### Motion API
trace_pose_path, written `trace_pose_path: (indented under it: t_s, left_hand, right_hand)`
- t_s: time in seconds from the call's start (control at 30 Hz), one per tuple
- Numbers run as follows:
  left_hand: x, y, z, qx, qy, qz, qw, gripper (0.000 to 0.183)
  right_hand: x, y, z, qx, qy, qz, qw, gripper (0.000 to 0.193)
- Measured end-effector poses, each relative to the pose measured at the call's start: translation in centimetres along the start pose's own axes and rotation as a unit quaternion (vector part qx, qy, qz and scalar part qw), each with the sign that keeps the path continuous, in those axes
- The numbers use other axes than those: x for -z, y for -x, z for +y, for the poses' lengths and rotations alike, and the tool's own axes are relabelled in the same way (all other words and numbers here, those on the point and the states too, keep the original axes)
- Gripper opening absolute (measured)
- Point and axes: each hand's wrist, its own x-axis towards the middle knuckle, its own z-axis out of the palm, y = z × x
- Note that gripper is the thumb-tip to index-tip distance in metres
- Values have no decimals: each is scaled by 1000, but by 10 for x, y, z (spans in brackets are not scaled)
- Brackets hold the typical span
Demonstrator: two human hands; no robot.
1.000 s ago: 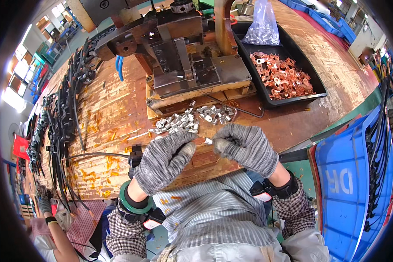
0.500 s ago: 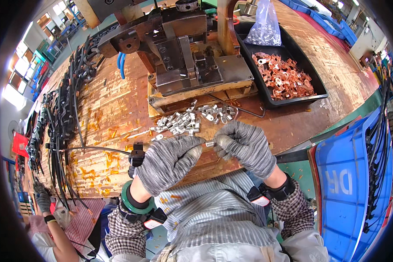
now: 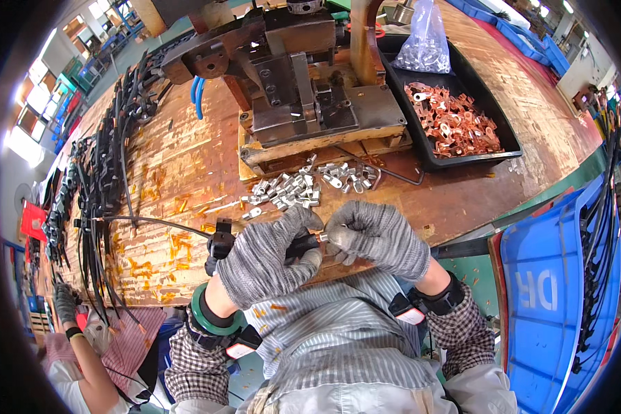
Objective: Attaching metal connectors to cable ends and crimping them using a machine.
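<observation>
My gloved left hand [image 3: 259, 261] is closed around a black cable [image 3: 301, 245], whose end points right between thumb and fingers. At that end, a small silver cable lug [image 3: 323, 237] meets my gloved right hand [image 3: 386, 238], pinched on it with thumb and fingertips. The lug is partly hidden, so I cannot tell how far the cable sits in it. Beyond my hands lies a loose pile of silver cable lugs [image 3: 286, 190]. Next to my left wrist is a black block-shaped part [image 3: 220, 243], with a thin black cable running left from it.
A heavy metal press [image 3: 297, 114] stands behind the lugs. At right, a black tray [image 3: 455, 163] holds copper pieces [image 3: 455, 124] and a clear bag [image 3: 424, 48]. Black cables [image 3: 96, 186] are heaped at left; a blue crate [image 3: 552, 290] stands right. A co-worker's gloved hand [image 3: 65, 303] shows lower left.
My left hand has opened its grip slightly, and the black cable end now shows between thumb and fingers. Both hands are a little lower relative to the lug pile. The view has shifted slightly.
</observation>
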Motion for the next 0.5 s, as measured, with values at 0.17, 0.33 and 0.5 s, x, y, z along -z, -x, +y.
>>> trace_pose_path:
  t_s: [0.17, 0.33, 0.5]
  left_hand:
    - [1, 11, 3, -101, -151, 132, 974, 43]
    - [-9, 82, -36, -69, -252, 418, 870, 68]
    - [-24, 107, -90, 100, -182, 396, 895, 64]
  right_hand:
    - [5, -5, 8, -34, -36, 1, 999, 19]
    - [1, -10, 10, -26, -76, 7, 997, 19]
    - [-2, -14, 11, -21, -60, 32, 997, 18]
